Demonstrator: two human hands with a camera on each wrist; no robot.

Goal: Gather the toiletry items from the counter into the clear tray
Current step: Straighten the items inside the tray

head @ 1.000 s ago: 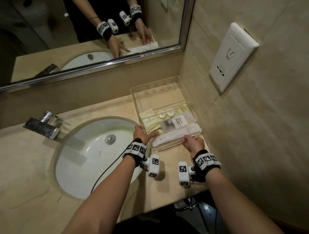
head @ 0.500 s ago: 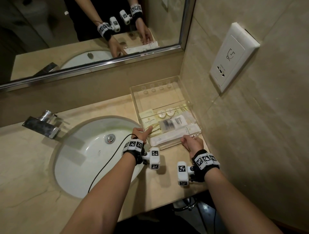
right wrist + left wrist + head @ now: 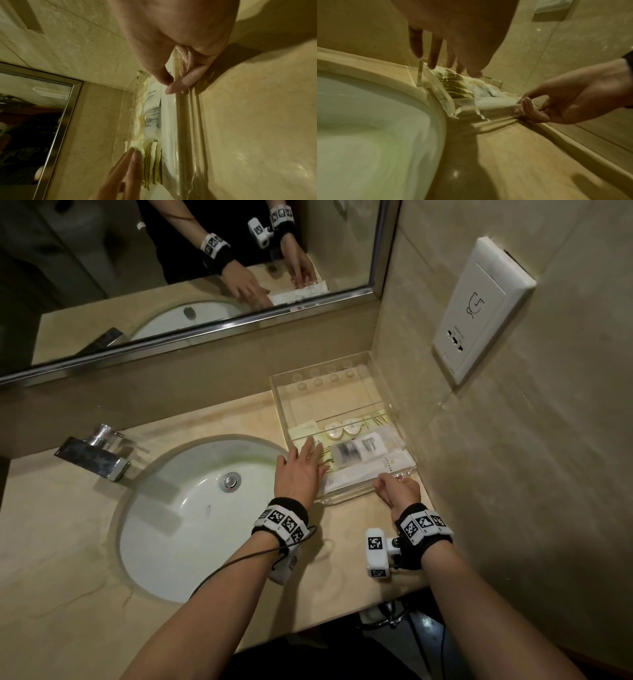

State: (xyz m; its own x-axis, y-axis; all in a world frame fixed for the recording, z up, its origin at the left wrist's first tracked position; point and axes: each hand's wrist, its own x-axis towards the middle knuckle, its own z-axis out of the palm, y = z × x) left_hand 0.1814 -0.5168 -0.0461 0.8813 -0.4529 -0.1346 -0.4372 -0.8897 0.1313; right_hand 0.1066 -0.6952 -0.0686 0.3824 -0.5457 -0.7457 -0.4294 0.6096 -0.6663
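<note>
Looking down at the bench [image 3: 85, 594]: beige stone w/ a white sink [image 3: 191, 518] set in it, mirror [image 3: 154, 261] behind, socket plate [image 3: 479, 313] on the side wall. The clear tray [image 3: 329, 392] sits in the far right corner, against the wall. My left hand [image 3: 299, 470] is flat, fingers straight and spread, tips over the tray's near-left edge, touching the striped sachets [image 3: 323, 455] inside. My right hand [image 3: 397, 491] pinches the tray's near wall, thumb inside and fingers outside. In the tray's near half: a long white packet [image 3: 370, 469] along the front, a small bottle [image 3: 349, 451] behind it, then two round soaps [image 3: 342, 429] by the divider. Far half holds nothing I can make out.
</note>
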